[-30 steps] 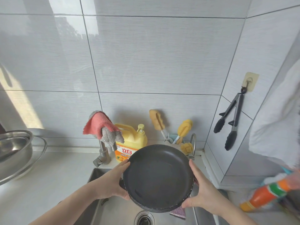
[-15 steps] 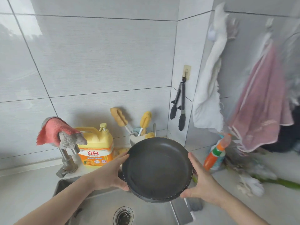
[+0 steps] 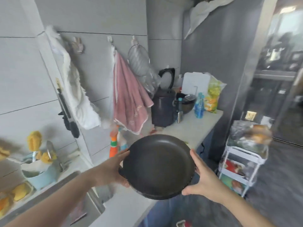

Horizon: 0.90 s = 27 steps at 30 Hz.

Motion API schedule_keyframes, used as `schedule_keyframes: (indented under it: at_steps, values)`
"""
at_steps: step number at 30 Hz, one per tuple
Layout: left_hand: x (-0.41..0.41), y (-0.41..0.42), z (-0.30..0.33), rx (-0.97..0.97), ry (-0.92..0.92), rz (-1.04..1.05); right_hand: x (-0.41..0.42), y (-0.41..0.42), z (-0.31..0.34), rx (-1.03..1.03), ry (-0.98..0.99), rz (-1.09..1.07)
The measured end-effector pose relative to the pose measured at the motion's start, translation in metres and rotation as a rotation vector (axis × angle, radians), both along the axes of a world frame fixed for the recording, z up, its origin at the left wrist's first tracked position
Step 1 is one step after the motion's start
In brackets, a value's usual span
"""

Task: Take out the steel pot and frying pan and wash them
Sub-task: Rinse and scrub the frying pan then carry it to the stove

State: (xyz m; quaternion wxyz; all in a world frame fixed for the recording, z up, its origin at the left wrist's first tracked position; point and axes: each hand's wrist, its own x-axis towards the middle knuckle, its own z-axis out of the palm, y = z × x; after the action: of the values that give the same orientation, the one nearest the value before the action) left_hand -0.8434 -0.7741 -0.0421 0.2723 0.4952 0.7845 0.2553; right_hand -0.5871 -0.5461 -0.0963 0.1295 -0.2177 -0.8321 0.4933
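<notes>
Between the left hand [image 3: 113, 171] and right hand [image 3: 205, 181], both gripping, sits a round, dark, matte frying pan [image 3: 158, 166].

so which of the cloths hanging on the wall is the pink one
The pink towel, hanging in the middle below a hook; the cloth left of it and the one up right are white.

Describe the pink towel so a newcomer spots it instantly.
Start at the grey tiled wall behind the counter. A row of hooks runs along it; the pink towel hangs from one, between a ragged white cloth and a wire strainer. It is the only pink thing hanging there, with pale trim along its edges.
</notes>
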Motion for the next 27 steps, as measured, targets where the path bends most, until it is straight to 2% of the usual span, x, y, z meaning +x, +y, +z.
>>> schedule_keyframes:
  at_steps: [7,11,14,19,27]
  values:
    - [0.168,0.198,-0.005,0.017,0.011,-0.323,0.238,0.09,0.016,0.086,-0.003,-0.381]
    - [0.28,0.301,0.0,0.009,-0.068,-0.56,0.367,0.113,0.022,0.101,-0.015,-0.608]
    - [0.362,0.369,-0.001,0.041,-0.032,-0.738,0.45,0.12,0.016,0.081,0.02,-0.756]
    - [0.482,0.471,-0.008,0.022,0.021,-0.983,0.558,0.124,0.005,0.014,0.141,-0.971]
    - [0.664,0.585,-0.01,0.004,-0.008,-1.338,0.675,0.125,-0.01,0.095,0.197,-1.302]
